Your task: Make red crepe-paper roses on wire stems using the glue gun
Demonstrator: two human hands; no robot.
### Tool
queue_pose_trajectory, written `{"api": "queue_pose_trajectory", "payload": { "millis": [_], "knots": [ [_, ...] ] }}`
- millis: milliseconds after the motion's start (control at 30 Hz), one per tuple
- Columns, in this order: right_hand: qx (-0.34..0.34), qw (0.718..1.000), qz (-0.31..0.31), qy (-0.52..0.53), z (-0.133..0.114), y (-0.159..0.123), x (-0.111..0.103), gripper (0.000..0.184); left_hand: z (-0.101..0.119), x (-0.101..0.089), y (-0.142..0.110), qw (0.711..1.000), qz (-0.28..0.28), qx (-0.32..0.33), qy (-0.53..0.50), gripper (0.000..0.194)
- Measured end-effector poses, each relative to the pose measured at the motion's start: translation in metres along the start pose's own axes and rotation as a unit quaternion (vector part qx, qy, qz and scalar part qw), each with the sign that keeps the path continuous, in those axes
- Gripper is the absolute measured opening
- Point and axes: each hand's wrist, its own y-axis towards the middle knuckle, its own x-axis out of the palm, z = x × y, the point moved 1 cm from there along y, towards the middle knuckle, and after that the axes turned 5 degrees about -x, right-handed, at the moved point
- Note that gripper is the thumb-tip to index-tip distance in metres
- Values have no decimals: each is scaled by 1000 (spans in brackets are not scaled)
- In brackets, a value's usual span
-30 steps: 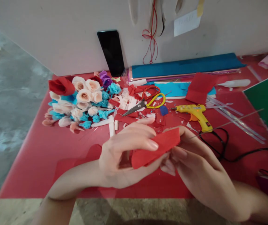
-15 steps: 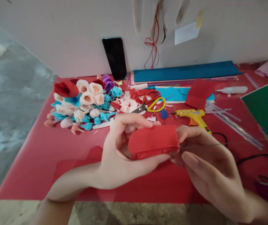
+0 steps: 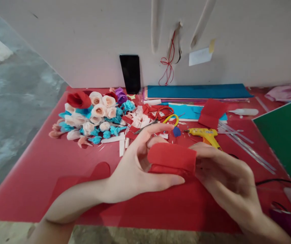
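Between my hands is a red crepe paper flower [image 3: 172,156], lying sideways, its overlapping petals rolled around each other. My left hand [image 3: 137,169] curls around it, thumb along the lower side and fingers behind. At its right end, my right hand [image 3: 226,181] closes its fingers on the flower's base; the fingertips are partly hidden behind the paper. Just beyond my left fingers lie scissors [image 3: 172,120] with red and yellow handles. A yellow glue gun [image 3: 203,133] rests on the table past my right hand.
Finished paper flowers [image 3: 97,117] pile up at the left on the red table [image 3: 33,183], beside paper scraps [image 3: 140,118]. A phone [image 3: 130,74] leans on the wall. Glue sticks [image 3: 249,150], a folded red paper [image 3: 212,113] and a green board [image 3: 287,135] are at the right.
The head view has tilted up slightly, showing more wall. My right hand has shifted its fingers at the flower's base, the thumb now lower and less visible. My left hand keeps its hold.
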Motion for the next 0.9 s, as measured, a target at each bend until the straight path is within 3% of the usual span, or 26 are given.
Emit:
{"api": "queue_pose_trajectory", "payload": {
  "millis": [67,167,300,600,900],
  "knots": [
    [1,1000,-20,11,-1,7,-8,20,2,-2,1,999,-39,-33,-14,69],
    [30,995,-93,11,-7,20,-17,14,7,-5,1,983,-106,-142,-54,72],
    [67,986,-146,-54,-17,26,-16,10,11,-6,-2,952,-130,-258,-99,68],
    [115,965,-180,-151,-1,10,-11,19,1,-3,-1,947,-163,-275,-29,76],
    [144,952,-192,-191,-1,17,-8,12,1,-3,1,948,-156,-276,-8,81]
  ]
}}
